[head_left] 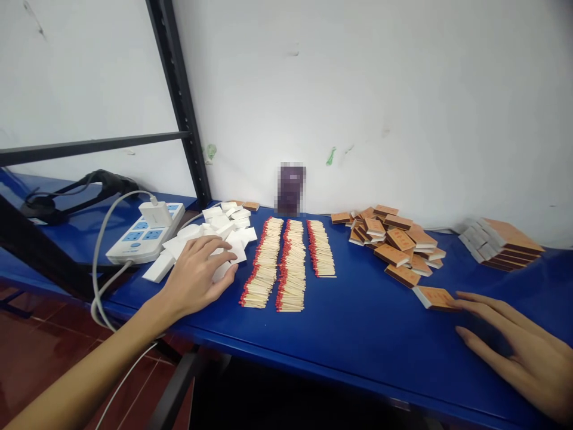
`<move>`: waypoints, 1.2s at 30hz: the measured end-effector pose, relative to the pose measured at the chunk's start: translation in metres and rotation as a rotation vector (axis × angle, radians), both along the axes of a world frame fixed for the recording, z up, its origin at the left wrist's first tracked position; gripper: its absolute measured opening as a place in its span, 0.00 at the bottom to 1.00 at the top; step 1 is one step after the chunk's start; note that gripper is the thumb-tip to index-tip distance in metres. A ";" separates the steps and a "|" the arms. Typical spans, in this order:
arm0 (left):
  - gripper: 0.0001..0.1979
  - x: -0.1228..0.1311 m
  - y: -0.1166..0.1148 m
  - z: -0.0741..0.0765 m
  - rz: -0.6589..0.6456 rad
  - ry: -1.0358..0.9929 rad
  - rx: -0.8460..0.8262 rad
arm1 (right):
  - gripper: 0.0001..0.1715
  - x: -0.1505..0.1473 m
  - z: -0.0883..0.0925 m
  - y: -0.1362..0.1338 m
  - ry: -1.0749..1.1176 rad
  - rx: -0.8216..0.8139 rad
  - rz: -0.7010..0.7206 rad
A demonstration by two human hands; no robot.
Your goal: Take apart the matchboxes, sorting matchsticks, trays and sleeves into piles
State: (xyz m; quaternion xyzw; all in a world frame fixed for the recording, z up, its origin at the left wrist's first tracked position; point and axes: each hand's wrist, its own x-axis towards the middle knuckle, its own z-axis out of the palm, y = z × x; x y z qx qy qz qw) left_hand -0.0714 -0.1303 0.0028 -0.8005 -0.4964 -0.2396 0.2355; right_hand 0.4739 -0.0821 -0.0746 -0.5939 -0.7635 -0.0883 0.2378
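Observation:
My left hand [197, 278] rests over a heap of small white cardboard pieces [221, 222], which look like matchbox trays. Its fingers are spread and curved, and I see nothing held in them. On the right, my right hand [519, 349] is open, a fingertip touching the end of an orange-brown matchbox [434, 297]. That box lies at the near edge of a loose pile of matchboxes [400, 240]. Between the hands lie three columns of red-tipped matches: a left column [264, 263], a middle column [292, 266] and a shorter right column [321, 248].
Everything lies on a blue tabletop [349, 340] against a white wall. Stacked matchboxes [510, 242] stand far right. A power strip [143, 236] with a plugged-in charger and cables sits left, near a black shelf post [176, 89]. A pixelated dark object [290, 188] stands at the wall.

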 end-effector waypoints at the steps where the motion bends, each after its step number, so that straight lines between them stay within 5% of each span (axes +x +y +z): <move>1: 0.11 -0.002 0.000 -0.001 -0.007 -0.007 -0.006 | 0.27 -0.002 0.001 0.002 -0.028 -0.033 0.046; 13: 0.09 -0.004 0.009 0.001 0.034 0.057 0.069 | 0.30 -0.039 0.011 -0.004 -0.039 -0.086 0.098; 28: 0.10 0.011 0.013 0.017 -0.054 -0.008 0.036 | 0.23 -0.082 0.046 -0.004 0.193 -0.235 0.228; 36: 0.07 0.047 0.003 0.019 -0.267 -0.154 0.060 | 0.20 -0.117 0.057 0.002 0.254 -0.234 0.421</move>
